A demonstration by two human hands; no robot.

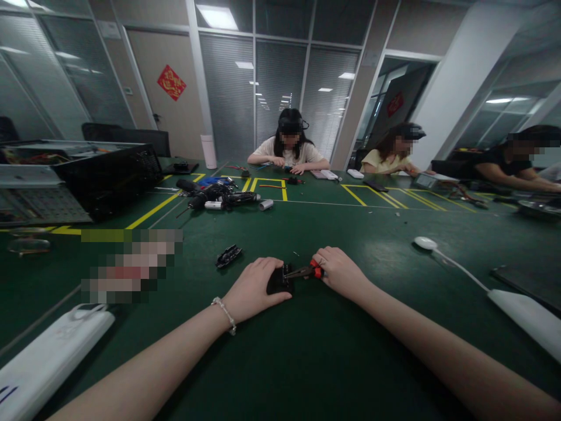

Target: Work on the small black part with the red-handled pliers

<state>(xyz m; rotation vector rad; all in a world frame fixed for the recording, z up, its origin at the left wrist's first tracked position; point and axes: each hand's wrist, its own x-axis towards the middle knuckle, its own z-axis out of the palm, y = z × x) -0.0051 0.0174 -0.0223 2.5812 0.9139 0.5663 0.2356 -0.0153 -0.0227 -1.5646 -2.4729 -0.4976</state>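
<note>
My left hand (254, 289), with a beaded bracelet on its wrist, is closed over a small flat black part (279, 282) and holds it on the green table. In my right hand (339, 272) is a pair of needle-nose pliers (300, 272) with red and black handles. Their jaws point left and reach the right side of the black part, where small bright bits show. Whether the jaws grip anything there is too small to tell. A loose black plastic piece (228, 256) lies beyond my left hand.
A large black metal case (105, 184) stands at the left. Farther back lies a heap of tools and cables (219, 193). White devices (56, 356) (526, 316) flank me, the right one with a cord to a white mouse-shaped object (425, 243). Several people sit across the table.
</note>
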